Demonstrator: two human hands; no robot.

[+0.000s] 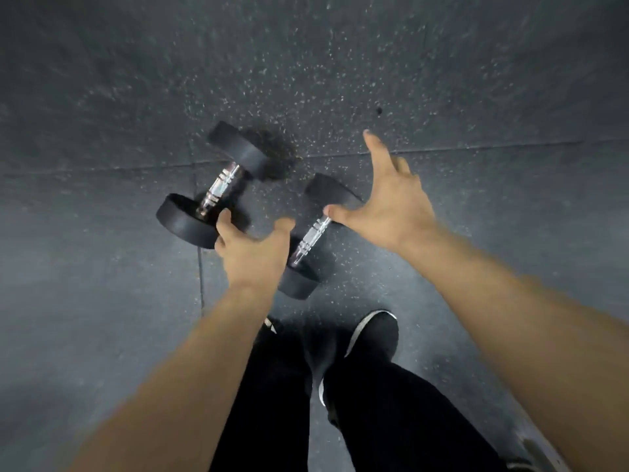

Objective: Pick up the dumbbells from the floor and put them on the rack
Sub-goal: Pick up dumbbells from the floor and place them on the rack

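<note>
Two black dumbbells with chrome handles lie on the speckled rubber floor. The left dumbbell [218, 185] lies slanted, its near head beside my left hand [252, 253]. My left hand hovers between the two, fingers apart, holding nothing. The right dumbbell [311, 236] lies slanted too; its far head is partly hidden behind my right hand [384, 202]. My right hand is spread wide above it, thumb near the handle's upper end, gripping nothing. No rack is in view.
Dark rubber floor tiles [340, 80] with seams stretch all around. My legs in black trousers and a black shoe with a white sole [374, 332] stand just behind the right dumbbell.
</note>
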